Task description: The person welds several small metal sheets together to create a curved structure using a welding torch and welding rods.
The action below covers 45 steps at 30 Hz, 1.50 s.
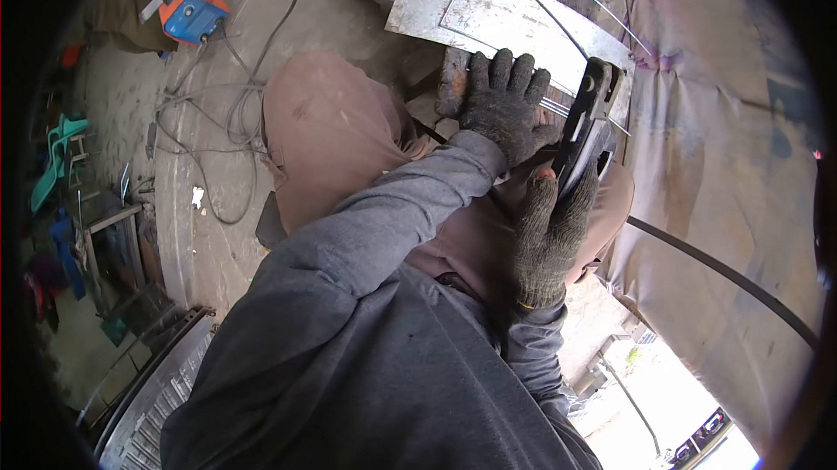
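My left hand (pixel 506 108), in a dark knit glove, lies flat with its fingers spread at the near edge of a pale metal sheet (pixel 497 12). Just beyond the thumb, thin bright rods (pixel 555 107) lie along that edge. My right hand (pixel 555 230), gloved too with a bare fingertip showing, is wrapped around a long black tool with bright metal sides (pixel 586 117). Its upper end overlaps the sheet's right part; I cannot make out its exact kind. A rusty block (pixel 452 82) sits beside my left fingers.
An orange and blue box-shaped machine (pixel 193 3) stands at the upper left, with loose dark cable (pixel 231 112) coiled on the floor. A thick black cable (pixel 724 265) crosses the stained cloth (pixel 697 156) at right. A green chair (pixel 59 160) is at far left.
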Motion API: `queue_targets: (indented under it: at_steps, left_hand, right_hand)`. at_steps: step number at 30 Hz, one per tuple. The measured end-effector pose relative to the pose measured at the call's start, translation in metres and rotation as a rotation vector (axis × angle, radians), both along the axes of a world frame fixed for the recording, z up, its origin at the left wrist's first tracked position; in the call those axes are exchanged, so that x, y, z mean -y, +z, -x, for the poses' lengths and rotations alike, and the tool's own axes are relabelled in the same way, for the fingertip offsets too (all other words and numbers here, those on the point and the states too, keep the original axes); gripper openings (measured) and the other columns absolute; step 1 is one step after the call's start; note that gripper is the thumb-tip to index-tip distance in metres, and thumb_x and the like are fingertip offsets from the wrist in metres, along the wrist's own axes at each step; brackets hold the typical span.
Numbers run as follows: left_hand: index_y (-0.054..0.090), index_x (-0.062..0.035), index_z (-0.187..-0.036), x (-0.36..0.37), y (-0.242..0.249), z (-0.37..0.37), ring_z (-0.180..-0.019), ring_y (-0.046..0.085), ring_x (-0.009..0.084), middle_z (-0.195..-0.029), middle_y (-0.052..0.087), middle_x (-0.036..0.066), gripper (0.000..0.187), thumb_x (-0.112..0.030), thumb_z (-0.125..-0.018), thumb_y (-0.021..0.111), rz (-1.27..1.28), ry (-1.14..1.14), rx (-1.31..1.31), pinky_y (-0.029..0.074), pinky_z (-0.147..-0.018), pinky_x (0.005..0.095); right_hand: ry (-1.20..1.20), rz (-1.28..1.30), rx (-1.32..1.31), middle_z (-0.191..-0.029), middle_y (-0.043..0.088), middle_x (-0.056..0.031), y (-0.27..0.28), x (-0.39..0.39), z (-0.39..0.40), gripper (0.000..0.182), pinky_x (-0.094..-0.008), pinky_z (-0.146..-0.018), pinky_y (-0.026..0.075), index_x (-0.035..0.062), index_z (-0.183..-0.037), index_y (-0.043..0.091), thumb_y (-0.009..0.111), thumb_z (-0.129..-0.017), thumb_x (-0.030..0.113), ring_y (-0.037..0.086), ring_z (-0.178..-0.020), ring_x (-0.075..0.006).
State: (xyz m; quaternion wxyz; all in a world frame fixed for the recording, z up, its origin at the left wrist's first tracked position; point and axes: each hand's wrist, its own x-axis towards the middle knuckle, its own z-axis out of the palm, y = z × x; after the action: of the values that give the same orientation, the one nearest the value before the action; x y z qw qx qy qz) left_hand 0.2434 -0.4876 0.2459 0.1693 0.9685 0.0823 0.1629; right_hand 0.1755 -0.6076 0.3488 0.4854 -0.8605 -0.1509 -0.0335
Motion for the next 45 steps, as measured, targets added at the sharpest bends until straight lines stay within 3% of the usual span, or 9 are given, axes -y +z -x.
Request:
queue_targets:
  at_steps: [5, 13, 17, 19, 21, 22, 38, 41, 45]
  left_hand:
    - [0.049, -0.0098, -0.141, 0.0, -0.013, -0.004, -0.137, 0.031, 0.0395, -0.145, 0.041, 0.016, 0.078, -0.055, -0.079, 0.066, -0.133, 0.014, -0.06, 0.016, -0.113, 0.0623]
    - [0.05, -0.0127, -0.141, -0.001, 0.002, 0.003, -0.135, 0.036, 0.0374, -0.145, 0.044, 0.013, 0.063, -0.041, -0.085, 0.059, -0.156, 0.083, -0.033, 0.02, -0.111, 0.064]
    - [0.051, -0.0126, -0.141, 0.004, -0.024, -0.004, -0.138, 0.034, 0.0386, -0.147, 0.043, 0.013, 0.058, -0.04, -0.089, 0.054, -0.398, 0.113, -0.146, 0.018, -0.113, 0.0653]
    - [0.05, -0.0132, -0.142, 0.0, -0.049, -0.007, -0.14, 0.032, 0.04, -0.149, 0.042, 0.013, 0.057, -0.037, -0.09, 0.051, 0.177, 0.008, 0.364, 0.018, -0.113, 0.0662]
    - [0.047, -0.0124, -0.143, 0.003, -0.073, -0.02, -0.142, 0.03, 0.0397, -0.153, 0.038, 0.013, 0.058, -0.038, -0.091, 0.051, -0.185, 0.048, 0.002, 0.017, -0.114, 0.0646]
    - [0.044, -0.0117, -0.146, 0.006, -0.076, -0.021, -0.143, 0.028, 0.0382, -0.156, 0.034, 0.011, 0.062, -0.04, -0.092, 0.051, -0.098, 0.193, -0.067, 0.015, -0.116, 0.063]
    - [0.042, -0.0124, -0.147, -0.001, -0.078, -0.017, -0.143, 0.027, 0.0377, -0.157, 0.032, 0.011, 0.068, -0.043, -0.088, 0.057, -0.348, 0.083, 0.008, 0.015, -0.116, 0.0629]
    - [0.041, -0.0125, -0.147, -0.002, -0.074, -0.014, -0.143, 0.027, 0.0376, -0.157, 0.031, 0.011, 0.069, -0.043, -0.088, 0.058, -0.392, 0.082, 0.011, 0.015, -0.116, 0.0628]
    - [0.04, -0.0135, -0.148, -0.003, -0.044, -0.006, -0.144, 0.025, 0.0375, -0.157, 0.029, 0.011, 0.078, -0.046, -0.082, 0.065, -0.316, 0.023, -0.108, 0.015, -0.116, 0.0627]
  right_hand:
    - [0.025, 0.016, -0.054, -0.106, 0.066, -0.0233, 0.001, -0.014, -0.014, 0.055, -0.0332, -0.073, 0.054, -0.0066, -0.144, 0.038, 0.061, -0.099, 0.014, 0.068, -0.083, -0.022]
    - [0.023, 0.053, -0.036, -0.119, 0.061, -0.0328, -0.005, -0.021, -0.021, 0.056, -0.0416, -0.086, 0.052, -0.0088, -0.142, 0.039, 0.061, -0.098, 0.017, 0.065, -0.106, -0.0411]
    - [0.048, 0.062, 0.048, -0.119, 0.06, -0.0336, -0.003, -0.028, -0.028, 0.058, -0.0424, -0.087, 0.052, -0.0091, -0.142, 0.039, 0.062, -0.097, 0.018, 0.065, -0.106, -0.0427]
    - [0.06, 0.125, 0.223, -0.123, 0.058, -0.0342, -0.009, -0.027, -0.033, 0.059, -0.043, -0.089, 0.052, -0.0088, -0.142, 0.039, 0.062, -0.096, 0.02, 0.064, -0.11, -0.0436]
    - [0.054, 0.149, 0.188, -0.125, 0.057, -0.0343, -0.004, -0.025, -0.032, 0.059, -0.043, -0.091, 0.052, -0.009, -0.142, 0.039, 0.062, -0.096, 0.021, 0.062, -0.113, -0.0439]
    - [0.083, 0.156, 0.139, -0.127, 0.056, -0.0344, -0.002, -0.025, -0.031, 0.06, -0.0431, -0.093, 0.051, -0.0091, -0.141, 0.04, 0.062, -0.096, 0.022, 0.061, -0.115, -0.0443]
    - [0.035, 0.151, 0.035, -0.131, 0.054, -0.0337, -0.002, -0.026, -0.029, 0.059, -0.0445, -0.096, 0.05, -0.0088, -0.141, 0.04, 0.061, -0.097, 0.023, 0.058, -0.119, -0.0447]
    - [0.036, 0.172, 0.191, -0.123, 0.059, -0.0313, -0.008, -0.025, -0.032, 0.051, -0.0419, -0.09, 0.051, -0.0094, -0.139, 0.043, 0.059, -0.098, 0.017, 0.063, -0.11, -0.0379]
    - [0.057, 0.261, 0.188, -0.131, 0.054, -0.0338, -0.005, -0.027, -0.032, 0.058, -0.0439, -0.094, 0.051, -0.0081, -0.142, 0.04, 0.06, -0.098, 0.024, 0.06, -0.116, -0.0447]
